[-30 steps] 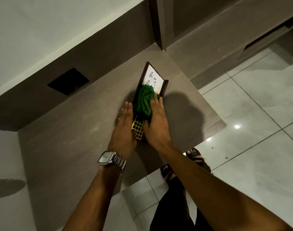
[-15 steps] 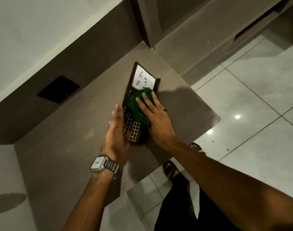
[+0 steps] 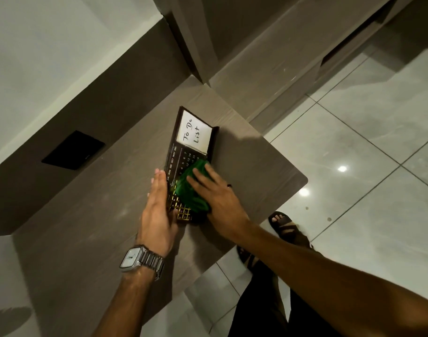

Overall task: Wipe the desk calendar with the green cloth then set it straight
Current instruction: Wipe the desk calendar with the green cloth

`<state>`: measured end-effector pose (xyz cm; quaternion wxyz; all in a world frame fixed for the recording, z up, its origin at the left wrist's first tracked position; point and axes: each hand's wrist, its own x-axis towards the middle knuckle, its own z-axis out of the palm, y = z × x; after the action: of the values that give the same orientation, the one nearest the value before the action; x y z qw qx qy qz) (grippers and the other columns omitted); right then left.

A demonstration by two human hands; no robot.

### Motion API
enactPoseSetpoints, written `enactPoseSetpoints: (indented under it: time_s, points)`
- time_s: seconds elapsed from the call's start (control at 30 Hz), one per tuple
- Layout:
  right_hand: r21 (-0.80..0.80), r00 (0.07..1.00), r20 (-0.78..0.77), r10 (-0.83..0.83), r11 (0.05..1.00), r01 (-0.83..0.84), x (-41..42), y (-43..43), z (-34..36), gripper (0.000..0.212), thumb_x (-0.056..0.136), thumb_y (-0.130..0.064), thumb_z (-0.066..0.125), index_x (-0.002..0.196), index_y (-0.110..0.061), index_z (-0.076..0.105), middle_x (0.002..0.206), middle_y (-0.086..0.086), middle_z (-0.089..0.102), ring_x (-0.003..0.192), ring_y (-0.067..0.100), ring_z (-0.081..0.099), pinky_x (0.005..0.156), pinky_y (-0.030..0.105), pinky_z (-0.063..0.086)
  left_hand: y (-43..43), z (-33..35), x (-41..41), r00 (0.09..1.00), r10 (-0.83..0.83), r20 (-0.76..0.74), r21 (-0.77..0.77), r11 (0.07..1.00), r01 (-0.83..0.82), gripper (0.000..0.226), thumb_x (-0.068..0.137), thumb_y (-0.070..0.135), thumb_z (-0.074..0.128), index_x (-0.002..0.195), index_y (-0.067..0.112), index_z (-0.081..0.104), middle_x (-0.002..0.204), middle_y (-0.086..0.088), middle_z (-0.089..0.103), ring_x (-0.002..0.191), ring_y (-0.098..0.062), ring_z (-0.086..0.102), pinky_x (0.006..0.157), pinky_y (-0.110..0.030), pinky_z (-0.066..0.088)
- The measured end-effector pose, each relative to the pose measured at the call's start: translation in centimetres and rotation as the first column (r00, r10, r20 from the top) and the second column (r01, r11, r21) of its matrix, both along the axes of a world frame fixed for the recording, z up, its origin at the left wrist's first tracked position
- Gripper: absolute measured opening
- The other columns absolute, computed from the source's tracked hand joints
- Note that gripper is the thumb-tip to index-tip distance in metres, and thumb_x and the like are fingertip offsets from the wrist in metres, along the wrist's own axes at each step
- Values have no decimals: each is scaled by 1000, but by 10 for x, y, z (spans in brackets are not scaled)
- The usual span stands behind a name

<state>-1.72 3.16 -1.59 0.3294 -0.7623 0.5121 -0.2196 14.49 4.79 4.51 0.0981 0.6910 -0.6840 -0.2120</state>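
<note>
A dark desk calendar (image 3: 177, 156) lies flat on the grey wooden desk (image 3: 91, 215), with a white "To Do List" pad at its far end and gold date squares near me. My right hand (image 3: 217, 193) presses the crumpled green cloth (image 3: 192, 188) flat onto the calendar's near half, fingers spread over it. My left hand (image 3: 159, 210), wearing a metal watch, rests flat against the calendar's left edge and near corner, holding it steady. The cloth hides part of the date grid.
A black wall plate (image 3: 73, 150) sits in the panel behind the desk. The desk's right edge (image 3: 303, 181) drops to a glossy tiled floor (image 3: 366, 166). My sandalled feet (image 3: 284, 227) stand below the desk's front edge. A cabinet (image 3: 256, 57) rises at the back right.
My right hand has dragged the green cloth from the calendar's middle down towards its near end, uncovering the month row and the note pad. My left hand stays at the left edge.
</note>
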Motion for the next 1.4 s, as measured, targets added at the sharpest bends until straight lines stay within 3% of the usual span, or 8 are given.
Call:
enactPoseSetpoints:
  time_s: [0.17, 0.33, 0.57, 0.83, 0.93, 1.07, 1.23, 1.4]
  points:
    - [-183, 998, 45, 53, 982, -44, -8, -45, 10, 74, 83, 6, 60, 148, -20, 37, 159, 3, 28, 149, 29, 6, 114, 57, 28, 1, 0, 0, 1000, 2, 5, 3, 1000, -2, 103, 75, -14, 64, 153, 18, 6, 162, -2, 8, 148, -22, 13, 119, -51, 20]
    - [0, 997, -20, -77, 997, 77, -14, -29, 1, 82, 83, 7, 59, 152, -23, 26, 162, 0, 17, 150, 25, -2, 115, 57, 27, 1, 1, 0, 1000, 23, 10, 15, 1000, -24, 105, 75, -12, 65, 153, 24, 3, 162, 1, 6, 148, -19, 12, 120, -49, 18]
    - [-322, 991, 42, 128, 941, -108, -10, -69, 34, 55, 85, 6, 54, 138, -10, 52, 151, 10, 42, 146, 40, 19, 103, 58, 41, 1, 2, -3, 998, 57, 1, 13, 998, -57, 103, 76, -11, 65, 153, 23, 7, 162, 0, 13, 147, -18, 15, 121, -43, 16]
    - [-416, 905, -179, 386, 804, -425, -15, -73, 35, 53, 88, 4, 60, 137, -13, 52, 155, 8, 37, 148, 33, 16, 120, 49, 17, 2, 5, -5, 997, 77, -28, 41, 996, -76, 99, 78, -11, 63, 153, 21, 7, 162, -3, 14, 147, -21, 15, 121, -46, 17]
    - [-366, 979, -80, 189, 908, -205, -37, -121, 42, 54, 88, 11, 51, 137, -14, 53, 154, 10, 38, 147, 29, 20, 122, 41, 4, 4, 5, -4, 997, 65, -32, 47, 997, -64, 101, 78, -11, 62, 153, 26, 4, 162, -1, 12, 147, -19, 12, 121, -46, 15]
    - [-319, 994, -107, 13, 947, -47, -27, -140, 47, 45, 94, 1, 47, 133, -18, 59, 152, 7, 42, 144, 27, 25, 120, 44, 13, 2, 7, -6, 997, 74, -17, 47, 996, -73, 103, 79, -11, 62, 151, 29, 1, 161, -2, 13, 147, -21, 15, 119, -49, 18]
    - [-382, 886, -214, 411, 800, -463, -10, -54, 48, 59, 62, -5, 84, 117, -22, 69, 137, 4, 59, 135, 35, 38, 92, 59, 48, 4, 4, -3, 995, 89, -53, 58, 995, -86, 102, 77, -7, 68, 154, 23, 8, 156, -14, 30, 140, -36, 35, 111, -55, 35]
    - [-308, 977, -212, -31, 951, -36, -29, -130, 60, 53, 86, -13, 68, 137, -19, 53, 153, 8, 39, 144, 34, 22, 114, 55, 28, 4, 8, -7, 978, 155, -139, 33, 988, -152, 112, 73, 5, 75, 151, 31, 0, 142, -10, 50, 108, -22, 58, 88, -43, 50]
